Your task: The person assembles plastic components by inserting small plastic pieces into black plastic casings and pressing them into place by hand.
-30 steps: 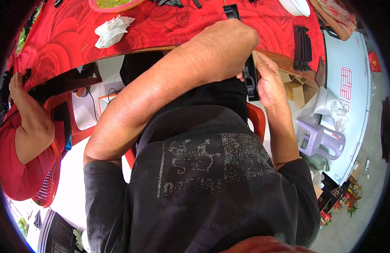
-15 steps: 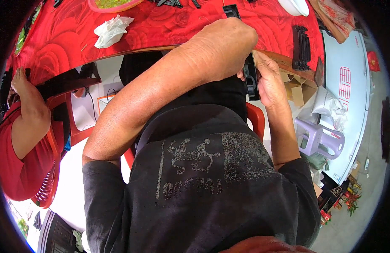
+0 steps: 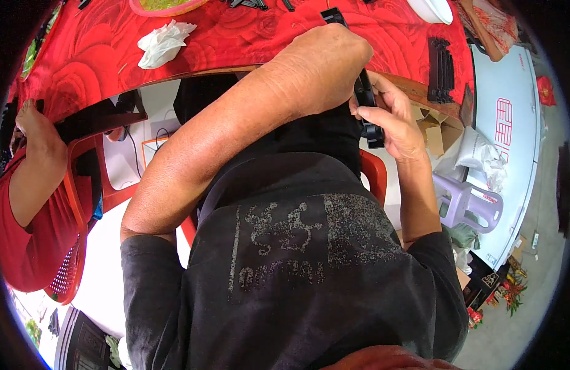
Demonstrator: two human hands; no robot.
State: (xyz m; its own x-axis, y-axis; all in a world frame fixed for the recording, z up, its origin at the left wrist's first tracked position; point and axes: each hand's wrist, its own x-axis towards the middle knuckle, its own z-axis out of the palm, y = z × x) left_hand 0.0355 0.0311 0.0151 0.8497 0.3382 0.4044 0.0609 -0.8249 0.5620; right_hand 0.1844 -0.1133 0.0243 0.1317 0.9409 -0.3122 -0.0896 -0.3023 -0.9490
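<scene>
A long, narrow black plastic piece slants over the table's near edge and my lap. My left hand is closed across its upper middle, knuckles up, with most fingers hidden underneath. Its far end shows beyond my knuckles, above the red tablecloth. My right hand grips the lower part from the right side, thumb resting on top and fingers curled around the edge. Several similar black pieces lie side by side on the table, right of my hands.
On the red rose-patterned tablecloth lie a crumpled tissue, a pink-rimmed basin and a white bowl. Another person's arm is at the left. Right of me are a cardboard box and a purple stool.
The black piece has tilted slightly, its far end shifting left. My right thumb has come over onto it, and my left hand has moved slightly left.
</scene>
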